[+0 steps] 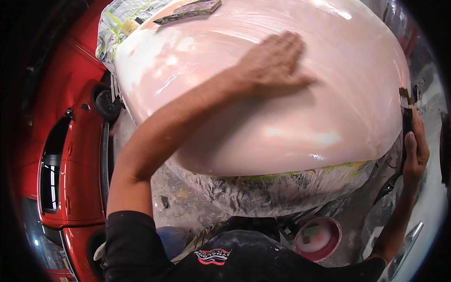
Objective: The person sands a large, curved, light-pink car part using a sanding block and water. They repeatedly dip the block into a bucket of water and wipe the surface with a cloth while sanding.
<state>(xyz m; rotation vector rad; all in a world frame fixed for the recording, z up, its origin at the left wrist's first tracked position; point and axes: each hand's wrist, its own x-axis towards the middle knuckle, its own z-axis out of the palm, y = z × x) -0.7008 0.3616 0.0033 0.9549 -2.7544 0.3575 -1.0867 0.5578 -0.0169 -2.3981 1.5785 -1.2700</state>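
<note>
A large, rounded vehicle panel (202,136) fills the middle, its wet surface patched in pink and white. My left hand (277,63) lies flat on it with fingers stretched out, slightly blurred and holding nothing that shows. Beyond the panel's right edge, my right hand (416,145) is closed round a dark, narrow sanding block (407,115), seen edge-on. Another flat block (190,11), grey and speckled, rests on the panel's far left part.
Wrinkled masking plastic (235,192) with yellow-green tape hangs below the panel's near edge. A pink bucket (337,237) of cloudy water, with a green piece inside, stands on the floor at lower right. A red vehicle (82,174) is at left.
</note>
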